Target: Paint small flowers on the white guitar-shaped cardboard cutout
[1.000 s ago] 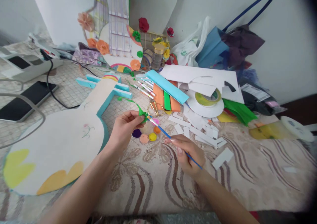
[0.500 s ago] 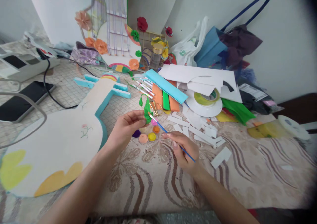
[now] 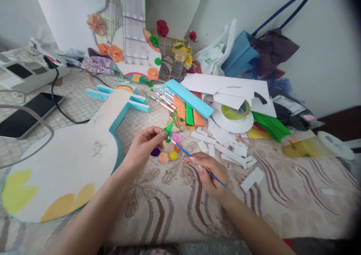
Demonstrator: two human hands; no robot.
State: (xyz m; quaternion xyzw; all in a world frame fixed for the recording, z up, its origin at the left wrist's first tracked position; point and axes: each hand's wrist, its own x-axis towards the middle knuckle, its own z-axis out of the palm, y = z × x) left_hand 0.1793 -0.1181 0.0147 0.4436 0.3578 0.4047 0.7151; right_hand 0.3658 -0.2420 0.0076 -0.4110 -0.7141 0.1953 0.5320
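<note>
My left hand (image 3: 143,146) pinches a green paper strip (image 3: 170,127) between thumb and fingers, just above a small paint palette (image 3: 168,152) with purple, orange, yellow and pink wells. My right hand (image 3: 210,172) grips a thin blue paintbrush (image 3: 197,162); its tip meets the green strip near my left fingertips. A large white guitar-shaped cutout (image 3: 70,161) with teal edging and yellow petals lies at the left.
Scissors (image 3: 176,122), markers (image 3: 163,99), coloured paper sheets (image 3: 188,104), a tape roll (image 3: 236,112) and white paper scraps (image 3: 228,146) crowd the middle. A phone (image 3: 26,114) and cable (image 3: 60,104) lie left. Bags (image 3: 254,52) and a decorated guitar model (image 3: 132,33) stand behind.
The green strip has turned and shifted in my left fingers, standing upright half a second ago and now lower and curled. The brush tip stays at the strip; my right hand moved only slightly.
</note>
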